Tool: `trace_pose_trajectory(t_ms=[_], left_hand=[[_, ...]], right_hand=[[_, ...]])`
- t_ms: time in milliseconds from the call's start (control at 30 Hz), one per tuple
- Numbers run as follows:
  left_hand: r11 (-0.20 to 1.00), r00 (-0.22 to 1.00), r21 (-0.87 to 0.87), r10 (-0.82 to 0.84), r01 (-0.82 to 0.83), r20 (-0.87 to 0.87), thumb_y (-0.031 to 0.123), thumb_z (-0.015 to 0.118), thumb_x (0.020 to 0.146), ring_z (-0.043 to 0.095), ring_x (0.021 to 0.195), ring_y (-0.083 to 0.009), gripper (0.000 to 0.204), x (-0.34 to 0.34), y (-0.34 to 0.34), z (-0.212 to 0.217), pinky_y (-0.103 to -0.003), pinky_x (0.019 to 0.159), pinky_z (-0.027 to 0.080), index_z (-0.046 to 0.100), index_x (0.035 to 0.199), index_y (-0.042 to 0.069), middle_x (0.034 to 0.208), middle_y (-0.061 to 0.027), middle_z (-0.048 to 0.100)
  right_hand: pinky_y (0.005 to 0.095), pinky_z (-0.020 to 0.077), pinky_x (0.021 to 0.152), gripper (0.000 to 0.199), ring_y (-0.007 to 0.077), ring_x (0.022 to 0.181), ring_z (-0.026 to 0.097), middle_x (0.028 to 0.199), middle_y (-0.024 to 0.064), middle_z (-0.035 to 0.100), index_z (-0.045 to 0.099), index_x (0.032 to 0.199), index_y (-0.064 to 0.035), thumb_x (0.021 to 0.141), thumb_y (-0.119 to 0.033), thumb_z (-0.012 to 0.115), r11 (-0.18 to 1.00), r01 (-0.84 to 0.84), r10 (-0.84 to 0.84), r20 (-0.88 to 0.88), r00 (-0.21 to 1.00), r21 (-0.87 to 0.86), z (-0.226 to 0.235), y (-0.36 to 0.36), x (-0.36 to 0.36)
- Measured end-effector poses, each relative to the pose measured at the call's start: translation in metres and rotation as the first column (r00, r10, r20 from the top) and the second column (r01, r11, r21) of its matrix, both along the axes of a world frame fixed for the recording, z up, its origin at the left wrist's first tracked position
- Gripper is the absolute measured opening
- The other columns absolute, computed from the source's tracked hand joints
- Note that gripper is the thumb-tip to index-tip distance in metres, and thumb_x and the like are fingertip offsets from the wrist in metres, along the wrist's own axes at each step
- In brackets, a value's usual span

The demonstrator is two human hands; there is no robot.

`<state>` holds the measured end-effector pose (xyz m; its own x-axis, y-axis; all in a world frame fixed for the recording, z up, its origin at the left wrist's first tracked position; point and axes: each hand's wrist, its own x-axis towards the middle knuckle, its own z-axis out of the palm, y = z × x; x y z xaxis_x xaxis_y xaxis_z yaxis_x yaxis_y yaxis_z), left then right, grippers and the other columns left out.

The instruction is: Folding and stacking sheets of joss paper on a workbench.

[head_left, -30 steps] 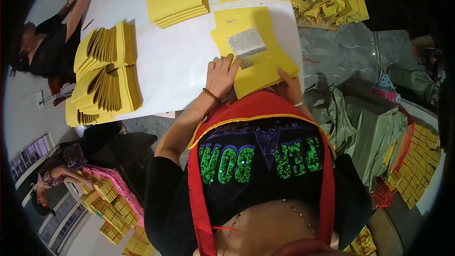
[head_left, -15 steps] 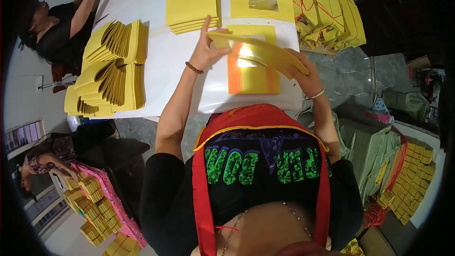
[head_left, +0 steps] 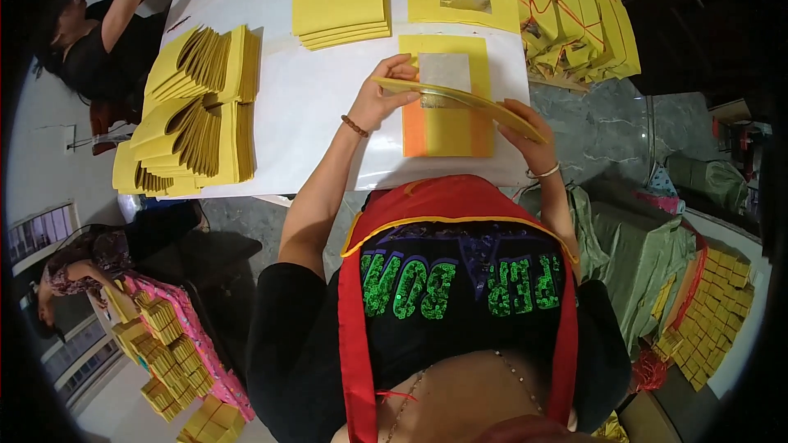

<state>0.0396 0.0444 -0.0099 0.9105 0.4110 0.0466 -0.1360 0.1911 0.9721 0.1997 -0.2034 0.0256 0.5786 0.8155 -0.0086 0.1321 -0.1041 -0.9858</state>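
Note:
Between my two hands a thin stack of yellow paper is held bowed and almost edge-on above the table. At its left end, my left hand has the thumb on the near side and the fingers behind. My right hand grips the right end, fingers wrapped over its edge. Below the held stack lies yellow paper with orange bands and a silver square; the stack hides part of it.
Folded yellow paper bundles fan out at the table's left. Flat yellow stacks and a silver-patched yellow sheet lie farther back. Red-tied yellow bundles stand at the right. Another person works at the far left.
The held stack has tipped from showing its shiny face to nearly edge-on. Both hands have shifted slightly right and down in the picture, still gripping it.

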Motion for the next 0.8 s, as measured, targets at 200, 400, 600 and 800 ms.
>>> trace_pose_trajectory(t_ms=[200, 400, 600, 800], left_hand=[[0.999, 0.992, 0.036, 0.007, -0.002, -0.123, 0.005, 0.061, 0.081, 0.055, 0.089, -0.0125, 0.027, 0.001, -0.001, -0.004, -0.025, 0.080, 0.044, 0.056, 0.107, -0.002, 0.094, -0.0076, 0.060], [0.991, 0.924, 0.123, 0.086, -0.042, -0.373, 0.011, 0.062, 0.082, 0.056, 0.078, -0.0089, 0.023, 0.014, 0.007, 0.027, -0.022, 0.069, 0.045, 0.059, 0.101, -0.002, 0.090, -0.0041, 0.063], [0.931, 0.939, 0.196, 0.330, -0.307, -0.100, 0.008, 0.060, 0.081, 0.056, 0.075, -0.0142, 0.031, 0.014, 0.011, 0.034, -0.027, 0.067, 0.045, 0.052, 0.109, -0.001, 0.090, -0.0065, 0.061], [0.113, 0.947, 0.971, 0.273, -0.209, 0.172, 0.008, 0.060, 0.067, 0.049, 0.090, -0.0246, 0.043, 0.004, -0.041, 0.033, -0.039, 0.077, 0.037, 0.056, 0.110, 0.009, 0.111, -0.0093, 0.053]], right_hand=[[0.0258, 0.0442, 0.081, 0.035, 0.0133, 0.097, 0.057, 0.105, 0.0083, 0.061, 0.053, 0.116, -0.0032, 0.082, -0.008, 0.059, 0.998, -0.043, 0.046, 0.050, 0.998, -0.048, -0.003, -0.004, 0.008], [0.0289, 0.0470, 0.068, 0.029, 0.0143, 0.076, 0.060, 0.087, 0.0062, 0.064, 0.056, 0.108, -0.0002, 0.088, -0.020, 0.053, 0.933, 0.045, 0.033, 0.209, 0.977, -0.357, -0.007, 0.008, 0.017], [0.0298, 0.0491, 0.069, 0.033, 0.0145, 0.080, 0.061, 0.092, 0.0039, 0.062, 0.055, 0.109, -0.0017, 0.088, -0.026, 0.054, 0.984, 0.137, -0.173, -0.422, 0.890, -0.115, -0.025, 0.007, 0.000], [0.0343, 0.0508, 0.078, 0.034, 0.0184, 0.094, 0.059, 0.107, 0.0057, 0.057, 0.047, 0.117, -0.0046, 0.089, -0.022, 0.053, 0.982, 0.184, -0.161, -0.734, 0.659, -0.050, -0.036, 0.014, -0.015]])
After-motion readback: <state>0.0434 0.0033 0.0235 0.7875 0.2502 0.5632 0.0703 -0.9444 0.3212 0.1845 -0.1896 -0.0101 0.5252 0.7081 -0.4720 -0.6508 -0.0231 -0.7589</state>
